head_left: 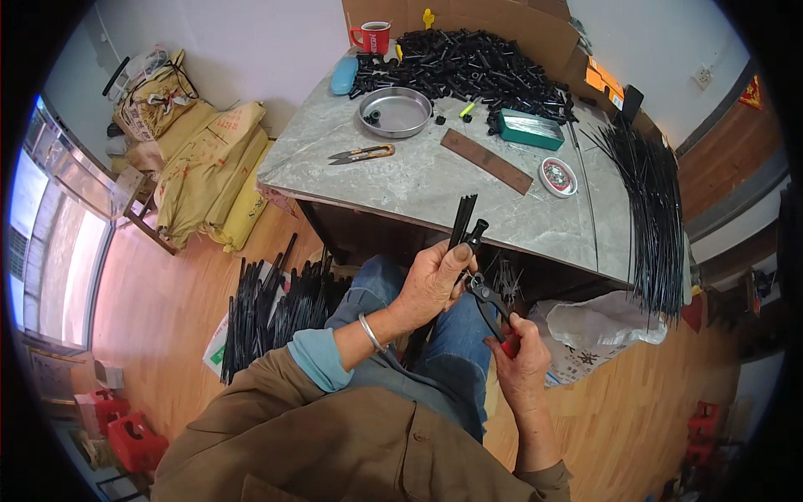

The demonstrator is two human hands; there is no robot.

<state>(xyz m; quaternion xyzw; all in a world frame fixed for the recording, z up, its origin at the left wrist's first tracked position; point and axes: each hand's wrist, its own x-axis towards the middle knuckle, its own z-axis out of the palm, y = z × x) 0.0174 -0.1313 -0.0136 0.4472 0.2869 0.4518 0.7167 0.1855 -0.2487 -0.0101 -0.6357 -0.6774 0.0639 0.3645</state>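
My left hand (431,283), a silver bangle at its wrist, is closed round a few thin black rods (462,219) that stick up past the thumb. A short black tubular fitting (478,229) with a flared end shows beside them in the same grip. My right hand (520,361) is wrapped round the red handles of dark metal pliers (488,304). The jaws meet the lower side of my left hand, close to the held pieces. What exactly lies between the jaws is too small to make out. Both hands are above my lap, just before the table (368,186).
On the table are a heap of black fittings (477,71), a round metal tray (395,113), thread snips (362,154), a rusty flat bar (486,161), a green box (531,129), a small white dish (558,177) and long black rods (648,217). More rods (276,309) stand by my left leg; a white sack (585,339) stands right.
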